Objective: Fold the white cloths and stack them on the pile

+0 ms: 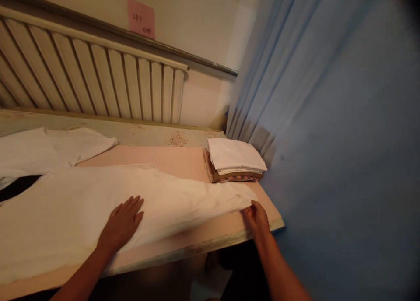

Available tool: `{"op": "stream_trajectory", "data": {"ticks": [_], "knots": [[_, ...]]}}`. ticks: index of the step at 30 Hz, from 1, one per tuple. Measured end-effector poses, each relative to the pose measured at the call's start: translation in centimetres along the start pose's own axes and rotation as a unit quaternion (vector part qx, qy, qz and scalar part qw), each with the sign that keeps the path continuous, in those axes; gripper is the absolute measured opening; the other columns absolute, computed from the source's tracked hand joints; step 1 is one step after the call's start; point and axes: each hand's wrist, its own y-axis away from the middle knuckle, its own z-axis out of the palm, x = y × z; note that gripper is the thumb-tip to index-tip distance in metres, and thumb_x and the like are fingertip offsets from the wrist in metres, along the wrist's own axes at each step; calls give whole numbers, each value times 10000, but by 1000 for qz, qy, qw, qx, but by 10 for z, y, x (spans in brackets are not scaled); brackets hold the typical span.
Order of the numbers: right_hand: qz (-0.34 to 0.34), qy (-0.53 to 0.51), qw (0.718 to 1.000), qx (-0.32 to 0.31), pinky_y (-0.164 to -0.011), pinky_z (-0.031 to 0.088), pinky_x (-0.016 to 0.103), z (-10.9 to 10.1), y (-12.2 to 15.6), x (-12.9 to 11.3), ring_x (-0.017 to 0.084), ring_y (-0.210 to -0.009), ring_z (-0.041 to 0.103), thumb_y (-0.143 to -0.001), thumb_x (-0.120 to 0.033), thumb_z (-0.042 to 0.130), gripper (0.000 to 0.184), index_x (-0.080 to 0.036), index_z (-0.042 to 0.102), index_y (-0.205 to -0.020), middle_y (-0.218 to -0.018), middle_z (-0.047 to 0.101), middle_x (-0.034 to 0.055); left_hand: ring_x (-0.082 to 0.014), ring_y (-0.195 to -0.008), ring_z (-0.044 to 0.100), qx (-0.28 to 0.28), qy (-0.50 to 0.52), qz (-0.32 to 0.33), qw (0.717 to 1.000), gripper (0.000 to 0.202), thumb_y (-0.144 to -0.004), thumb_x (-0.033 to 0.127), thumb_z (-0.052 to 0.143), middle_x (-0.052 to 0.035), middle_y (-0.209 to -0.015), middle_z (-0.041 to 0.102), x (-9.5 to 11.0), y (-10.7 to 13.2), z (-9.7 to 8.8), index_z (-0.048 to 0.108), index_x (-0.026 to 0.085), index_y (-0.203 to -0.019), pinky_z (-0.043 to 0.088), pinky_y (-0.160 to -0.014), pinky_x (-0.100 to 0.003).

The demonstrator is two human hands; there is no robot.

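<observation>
A white long-sleeved garment [108, 191] lies spread over the pink-topped table [183, 159]. One sleeve stretches right along the near side. The other sleeve rests at the far left. My left hand [123, 222] presses flat on the fabric near the base of the near sleeve, fingers stretched out. At the sleeve's far right end, my right hand [256, 218] pinches the cuff edge between thumb and fingers. Something black shows at the neck opening on the left.
A stack of folded cloths [236, 159], white above brown and patterned, sits at the table's back right corner. A blue curtain [321, 139] hangs along the right side. Behind the table are a radiator [108, 80] and a pink note [141, 19] on the wall.
</observation>
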Motion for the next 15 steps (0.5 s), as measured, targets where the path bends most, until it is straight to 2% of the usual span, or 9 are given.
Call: {"op": "stream_trajectory", "data": {"ticks": [3, 6, 9, 11, 15], "knots": [[50, 17, 998, 17, -681, 611, 300, -25, 12, 15, 186, -717, 703, -682, -246, 755, 195, -191, 617, -808, -730, 717, 16, -241, -1394, 373, -3, 3, -1, 1000, 504, -933, 388, 334, -74, -1472, 478, 0, 0, 0, 512, 203, -1367, 297, -1123, -453], [90, 20, 996, -6, -754, 614, 372, -29, 22, 22, 224, -791, 723, -719, -273, 775, 276, -158, 630, -924, -840, 740, 72, -248, -1390, 379, -1, 8, -4, 1000, 505, -932, 385, 334, -83, -1468, 481, 0, 0, 0, 519, 194, -1362, 297, -1121, -458], [126, -6, 991, -49, -800, 605, 407, -17, 22, 26, 244, -861, 723, -714, -246, 787, 347, -149, 624, -1005, -941, 745, 91, -264, -1387, 383, 2, 12, -5, 1000, 518, -928, 396, 342, -96, -1468, 478, 0, 0, 0, 523, 179, -1362, 300, -1116, -470], [131, -25, 989, -65, -816, 599, 401, -5, 17, 30, 234, -868, 721, -695, -204, 782, 339, -159, 624, -991, -935, 749, 75, -261, -1386, 386, 2, 16, -6, 1000, 518, -923, 401, 355, -93, -1469, 478, 0, 0, 1, 524, 186, -1362, 298, -1120, -466], [88, -53, 991, -85, -882, 571, 363, 17, 4, 34, 208, -899, 711, -656, -151, 734, 317, -177, 640, -958, -906, 752, 38, -248, -1387, 387, -2, 15, -9, 1000, 505, -922, 384, 358, -86, -1466, 483, -1, 0, 1, 524, 193, -1359, 300, -1121, -453]]}}
